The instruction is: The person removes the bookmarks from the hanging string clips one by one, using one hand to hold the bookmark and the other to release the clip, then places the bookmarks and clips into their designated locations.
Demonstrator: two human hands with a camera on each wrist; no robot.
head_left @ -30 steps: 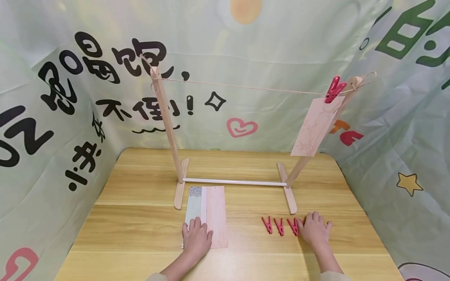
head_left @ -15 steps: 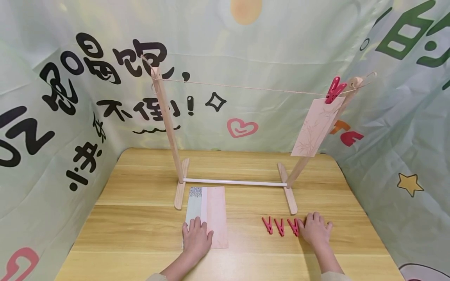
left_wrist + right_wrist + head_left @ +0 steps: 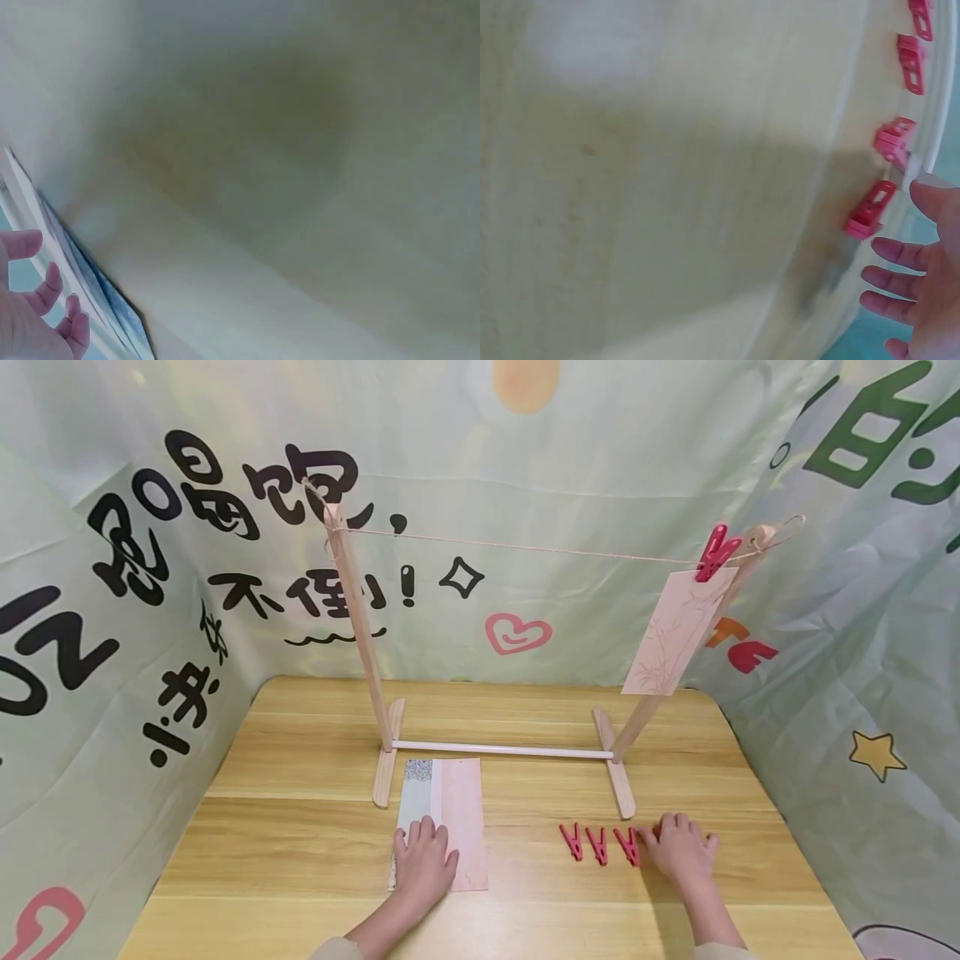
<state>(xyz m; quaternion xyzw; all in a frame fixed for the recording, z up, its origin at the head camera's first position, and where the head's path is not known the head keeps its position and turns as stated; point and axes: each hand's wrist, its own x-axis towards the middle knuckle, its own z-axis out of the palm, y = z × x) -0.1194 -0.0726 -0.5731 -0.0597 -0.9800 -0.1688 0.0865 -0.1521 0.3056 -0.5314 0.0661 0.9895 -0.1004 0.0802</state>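
Observation:
My left hand [image 3: 425, 864] is over a set of cards [image 3: 461, 827], one pale pink and one light blue with a dark patterned end. In the left wrist view its fingers [image 3: 51, 283] are loosely bent and grip nothing. At the right, my right hand [image 3: 682, 852] has its fingers spread beside a row of red clothespins [image 3: 597, 846], its thumb close to the nearest one. The right wrist view shows a clothespin [image 3: 870, 210] close to the fingertips, not held; the hand hides it in the head view.
Behind the cards stands a wooden frame [image 3: 357, 635] with a string [image 3: 517, 547] between two posts. A pink card [image 3: 675, 635] hangs by a red clothespin [image 3: 717, 553] at its right end. A white rod [image 3: 502, 749] joins the feet. Printed cloth surrounds the table [image 3: 262, 827].
My left hand has lifted its fingers slightly and shifted a little to the right over the cards. My right hand has moved slightly right. The cards and clothespins look unmoved.

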